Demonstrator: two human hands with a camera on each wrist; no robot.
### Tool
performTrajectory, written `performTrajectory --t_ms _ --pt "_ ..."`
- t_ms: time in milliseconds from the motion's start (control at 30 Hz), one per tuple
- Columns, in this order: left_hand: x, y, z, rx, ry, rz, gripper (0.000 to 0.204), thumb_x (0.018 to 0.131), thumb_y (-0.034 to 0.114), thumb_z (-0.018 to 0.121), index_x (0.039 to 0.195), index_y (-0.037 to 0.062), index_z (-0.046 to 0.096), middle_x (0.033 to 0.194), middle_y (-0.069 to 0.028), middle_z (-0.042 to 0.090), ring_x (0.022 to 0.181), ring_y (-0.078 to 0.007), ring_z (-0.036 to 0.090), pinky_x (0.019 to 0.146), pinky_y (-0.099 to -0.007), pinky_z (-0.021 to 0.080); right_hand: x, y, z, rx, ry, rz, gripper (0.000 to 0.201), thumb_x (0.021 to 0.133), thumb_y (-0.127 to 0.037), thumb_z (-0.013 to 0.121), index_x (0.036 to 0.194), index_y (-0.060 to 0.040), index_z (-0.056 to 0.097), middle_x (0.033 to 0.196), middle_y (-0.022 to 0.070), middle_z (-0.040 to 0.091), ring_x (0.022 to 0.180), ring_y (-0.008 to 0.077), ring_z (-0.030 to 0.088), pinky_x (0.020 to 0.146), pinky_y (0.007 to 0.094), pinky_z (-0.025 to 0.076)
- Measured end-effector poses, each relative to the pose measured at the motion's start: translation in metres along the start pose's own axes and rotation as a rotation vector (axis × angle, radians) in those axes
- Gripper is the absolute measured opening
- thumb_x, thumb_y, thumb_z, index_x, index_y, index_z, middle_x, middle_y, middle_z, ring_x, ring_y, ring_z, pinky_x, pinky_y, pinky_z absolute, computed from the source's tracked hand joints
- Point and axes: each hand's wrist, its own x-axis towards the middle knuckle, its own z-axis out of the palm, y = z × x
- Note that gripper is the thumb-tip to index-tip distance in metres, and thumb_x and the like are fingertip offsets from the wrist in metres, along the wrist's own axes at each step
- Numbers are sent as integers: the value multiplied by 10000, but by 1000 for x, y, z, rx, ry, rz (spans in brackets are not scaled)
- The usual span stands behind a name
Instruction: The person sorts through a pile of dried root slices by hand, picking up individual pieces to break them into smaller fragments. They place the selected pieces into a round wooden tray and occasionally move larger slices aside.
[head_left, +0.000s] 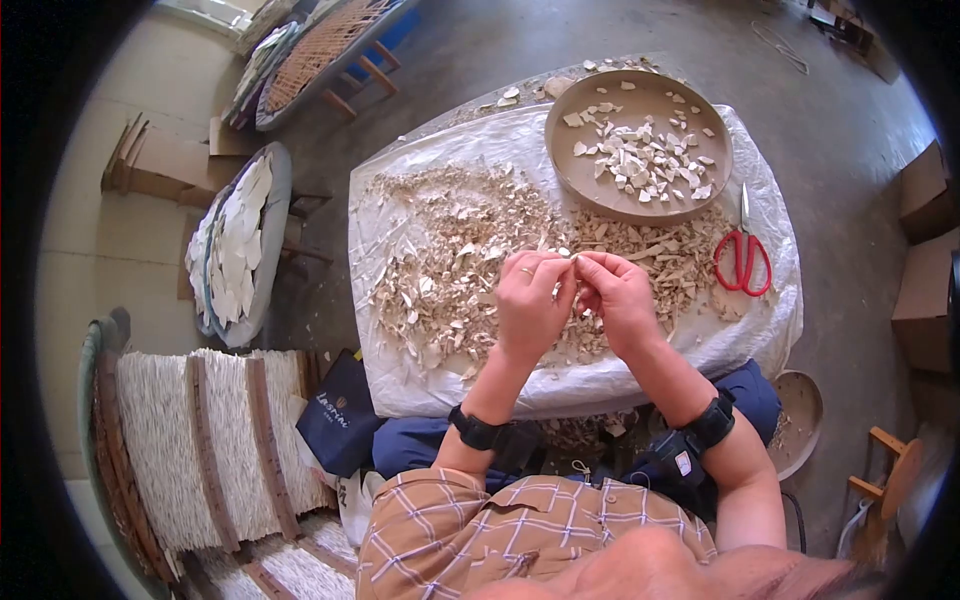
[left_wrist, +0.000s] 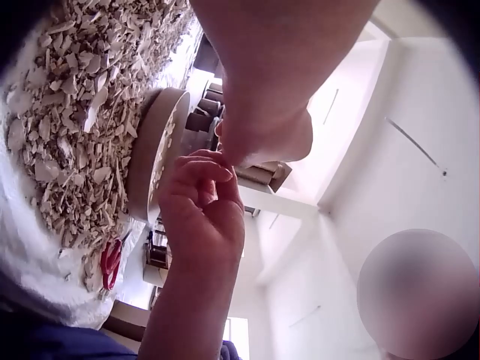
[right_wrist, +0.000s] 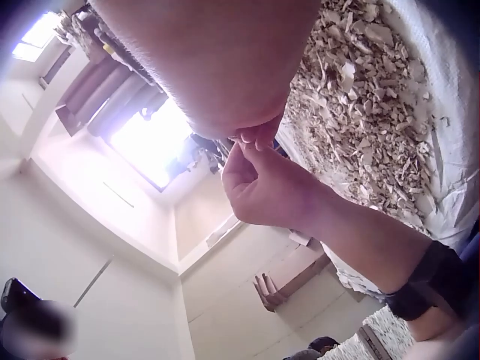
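My left hand (head_left: 532, 305) and right hand (head_left: 620, 300) meet fingertip to fingertip over the heap of pale broken chips (head_left: 440, 255). Between them they pinch a small whitish flake (head_left: 565, 253), mostly covered by the fingers. In the left wrist view the right hand (left_wrist: 202, 210) has its thumb and forefinger brought together, the other fingers curled. The right wrist view has the left hand (right_wrist: 262, 184) pinching from the opposite side. Beyond the hands, a round shallow pan (head_left: 560, 175) holds larger white pieces (head_left: 640, 165).
Red-handled scissors (head_left: 742, 262) lie at the right of the sheet-covered table (head_left: 460, 395). Round trays of white flat pieces (head_left: 240, 245) stand at the left, above a rack of white strips (head_left: 160, 440). A wooden stool (head_left: 890, 470) and cardboard boxes (head_left: 925, 290) are on the right.
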Motion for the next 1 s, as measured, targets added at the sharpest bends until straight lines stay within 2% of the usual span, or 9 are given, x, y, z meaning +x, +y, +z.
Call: performTrajectory --t_ms 200,267,500,600,667,767,800,867,1000 --pt "-1 -2 -3 21 -10 0 119 644 7 650 724 49 572 721 -85 594 688 -240 572 642 -321 447 1 2 1 -26 -17 19 151 809 -118 566 896 4 582 709 6 572 529 37 484 452 188 442" --pt "-4 -3 0 36 -14 -6 106 661 32 625 746 43 563 730 -92 582 693 -259 563 669 -357 438 4 4 -1 -39 -12 11 153 806 -123 573 892 3 586 708 2 573 530 32 482 454 187 444" --pt "-6 0 -5 60 -8 -1 87 687 32 610 764 37 570 735 -99 588 688 -263 564 668 -355 441 1 1 6 -78 6 18 150 816 -131 561 870 7 591 686 0 570 507 25 464 429 184 425" --pt "-9 0 -5 21 -11 -28 95 690 39 614 776 38 572 731 -95 589 677 -252 563 662 -353 440 2 3 4 -90 -42 6 156 820 -143 560 851 7 589 671 0 564 494 24 457 416 181 415" --pt "-11 2 -7 -77 -58 -240 111 691 22 635 796 37 599 752 -94 606 713 -208 578 608 -297 458 3 4 3 -124 -37 -20 162 818 -151 563 827 9 586 648 1 555 470 27 449 400 179 405" --pt "-6 3 -12 -100 -54 -281 128 698 27 640 824 32 620 753 -94 608 688 -190 580 579 -274 460 1 0 5 -221 -27 -44 169 820 -155 561 806 12 584 627 5 547 448 35 450 387 181 393" --pt "-6 1 -12 -100 -55 -282 128 698 27 640 824 32 620 753 -94 608 688 -190 580 579 -274 460 0 -2 5 -221 -27 -43 169 820 -155 561 806 12 584 627 5 547 448 35 450 387 181 393" --pt "-6 -5 -9 -30 -20 -33 142 706 21 631 848 25 632 763 -102 609 647 -198 581 590 -278 468 -1 -6 4 -386 -41 -133 172 821 -148 556 818 21 586 617 10 546 435 43 459 385 183 385" --pt "-6 -2 -9 -51 -23 -96 121 719 14 618 839 14 632 768 -112 608 629 -206 581 601 -284 474 -4 -4 2 -408 -66 -179 175 819 -143 553 835 28 588 613 11 548 442 45 473 386 184 380"
